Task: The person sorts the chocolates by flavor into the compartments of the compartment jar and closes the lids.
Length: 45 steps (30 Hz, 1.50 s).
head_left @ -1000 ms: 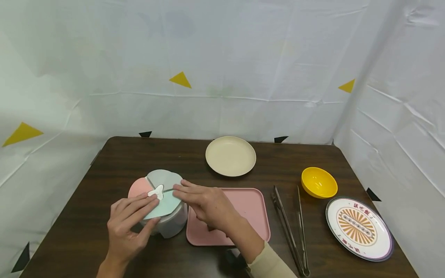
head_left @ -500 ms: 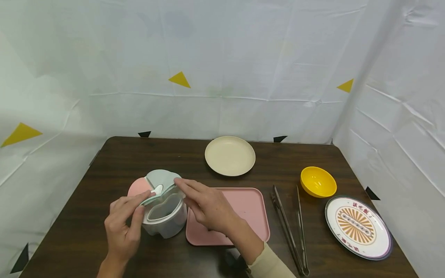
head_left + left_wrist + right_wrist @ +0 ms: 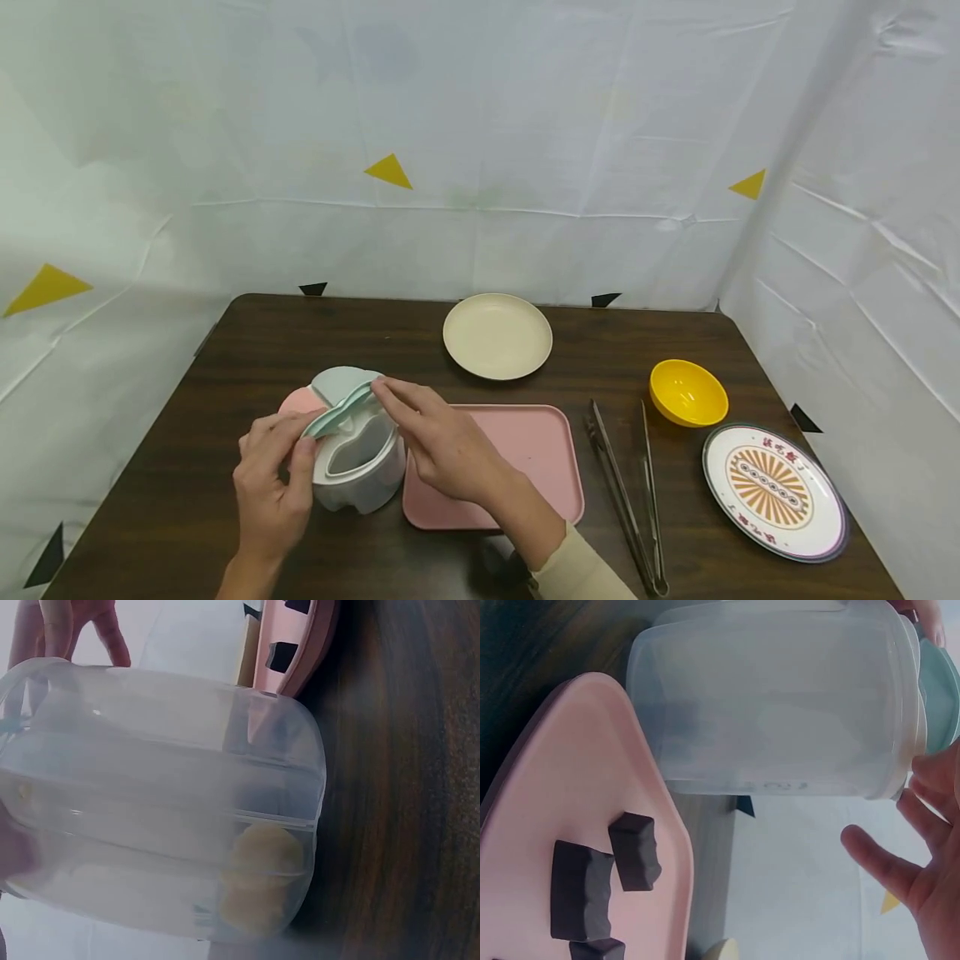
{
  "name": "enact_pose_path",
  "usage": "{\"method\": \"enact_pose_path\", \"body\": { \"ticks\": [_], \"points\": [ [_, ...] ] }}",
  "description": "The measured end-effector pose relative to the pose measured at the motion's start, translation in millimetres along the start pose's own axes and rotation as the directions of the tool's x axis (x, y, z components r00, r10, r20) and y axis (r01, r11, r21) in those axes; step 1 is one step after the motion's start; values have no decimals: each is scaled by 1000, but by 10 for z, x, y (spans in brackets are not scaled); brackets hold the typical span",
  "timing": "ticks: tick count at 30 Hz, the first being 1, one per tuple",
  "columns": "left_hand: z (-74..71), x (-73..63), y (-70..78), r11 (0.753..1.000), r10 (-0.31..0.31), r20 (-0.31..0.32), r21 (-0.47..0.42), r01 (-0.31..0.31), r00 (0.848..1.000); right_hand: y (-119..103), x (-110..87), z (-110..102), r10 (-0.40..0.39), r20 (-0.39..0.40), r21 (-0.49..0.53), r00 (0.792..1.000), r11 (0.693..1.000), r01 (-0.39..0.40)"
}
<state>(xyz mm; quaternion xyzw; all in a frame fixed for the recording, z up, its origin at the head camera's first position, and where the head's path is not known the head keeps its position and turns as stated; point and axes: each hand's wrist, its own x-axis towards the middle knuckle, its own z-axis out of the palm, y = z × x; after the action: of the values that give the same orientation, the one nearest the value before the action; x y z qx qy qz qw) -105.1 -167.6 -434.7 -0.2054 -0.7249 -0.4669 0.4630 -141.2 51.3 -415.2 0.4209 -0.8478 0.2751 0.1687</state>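
Mint flap [image 3: 342,412] tilts up on its container [image 3: 367,485], long axis slanting away rightward.

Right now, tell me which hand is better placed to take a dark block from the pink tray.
Probably the right hand: it is nearer the pink tray and its dark blocks, while the left hand grips the raised mint lid.

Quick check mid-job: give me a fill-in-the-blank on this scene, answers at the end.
The left hand holds a raised lid flap colored mint ____.
The tray under the dark blocks is ____.
The metal tongs lie ____ the tray and the patterned plate.
Missing words: green; pink; between.
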Motion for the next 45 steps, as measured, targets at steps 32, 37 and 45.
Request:
{"method": "enact_pose_path", "body": {
  "ticks": [32, 37, 45],
  "points": [
    [53, -65, -108, 999, 40, 100, 26, -43, 994, 16, -59, -62, 62, 70, 70, 996, 995, -67],
    [55, -70, -103, 999, 46, 87, 18, -47, 995, 55, -203, -148, 109, 76, 63, 991, 991, -114],
    [54, -76, -100, 999, 37, 72, 7, -38, 997, 168, -578, -411, 287, -38, 82, 957, 955, -283]
  ]
}}
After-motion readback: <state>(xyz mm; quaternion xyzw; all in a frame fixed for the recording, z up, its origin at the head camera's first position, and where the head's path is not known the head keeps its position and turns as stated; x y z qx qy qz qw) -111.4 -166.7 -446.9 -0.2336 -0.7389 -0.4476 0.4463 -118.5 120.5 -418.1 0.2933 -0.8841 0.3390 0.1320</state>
